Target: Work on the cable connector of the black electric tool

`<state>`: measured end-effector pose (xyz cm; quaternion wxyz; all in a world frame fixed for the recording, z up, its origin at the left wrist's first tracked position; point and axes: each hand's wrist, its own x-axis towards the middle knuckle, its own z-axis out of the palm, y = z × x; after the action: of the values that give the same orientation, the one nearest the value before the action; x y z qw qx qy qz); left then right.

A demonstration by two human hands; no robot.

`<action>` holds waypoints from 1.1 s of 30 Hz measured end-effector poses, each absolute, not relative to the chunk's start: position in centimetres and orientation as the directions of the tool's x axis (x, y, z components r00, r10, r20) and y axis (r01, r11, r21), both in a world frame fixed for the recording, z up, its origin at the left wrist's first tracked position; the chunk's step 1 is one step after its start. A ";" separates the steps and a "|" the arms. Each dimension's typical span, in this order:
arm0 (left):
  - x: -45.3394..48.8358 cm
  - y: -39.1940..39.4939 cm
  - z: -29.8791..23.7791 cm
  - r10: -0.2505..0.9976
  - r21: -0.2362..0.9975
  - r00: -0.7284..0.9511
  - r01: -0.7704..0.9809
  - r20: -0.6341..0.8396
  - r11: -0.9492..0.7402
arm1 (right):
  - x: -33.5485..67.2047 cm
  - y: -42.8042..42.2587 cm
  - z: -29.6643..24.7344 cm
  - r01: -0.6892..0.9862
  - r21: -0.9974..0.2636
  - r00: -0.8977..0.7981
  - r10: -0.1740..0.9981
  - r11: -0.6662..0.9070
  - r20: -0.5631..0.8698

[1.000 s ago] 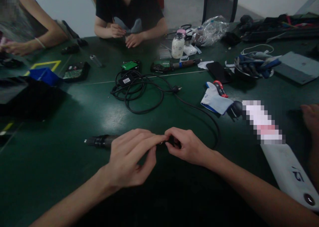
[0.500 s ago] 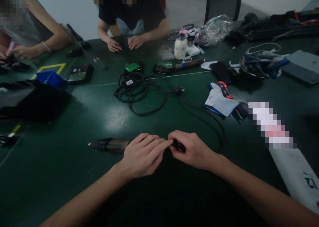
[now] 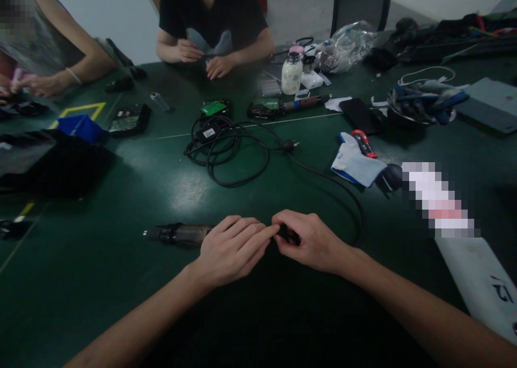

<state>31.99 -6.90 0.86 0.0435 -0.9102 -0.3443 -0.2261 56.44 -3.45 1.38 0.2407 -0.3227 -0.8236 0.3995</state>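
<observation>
A dark, tube-shaped electric tool (image 3: 177, 233) lies on its side on the green table (image 3: 121, 282), its tip pointing left. My left hand (image 3: 232, 249) rests over its right half with the fingers laid together on the body. My right hand (image 3: 309, 240) is closed in a pinch on the tool's cord end, where a black cable (image 3: 347, 195) leaves it. The fingertips of both hands meet there and hide the joint.
The cable runs back to a coil with a power adapter (image 3: 208, 133) and plug (image 3: 291, 144). A white glove (image 3: 355, 163), red-handled tool (image 3: 363, 143), soldering iron (image 3: 301, 104), bottle (image 3: 291, 73) and circuit boards lie beyond. Two other people sit at the far side.
My left hand has flattened onto the tool, its thumb no longer spread below. Both hands stay at the cord end. The far person's hands have moved.
</observation>
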 end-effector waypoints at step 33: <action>32.2 -7.0 1.7 0.622 0.155 0.655 0.625 0.429 -0.765 | 56.5 -3.4 1.3 0.352 -0.800 -0.684 0.717 0.485 0.134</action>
<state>32.22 -6.99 1.70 0.0033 -0.9098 -0.3424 -0.2346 56.49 -3.38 1.32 0.2329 -0.3223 -0.8296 0.3919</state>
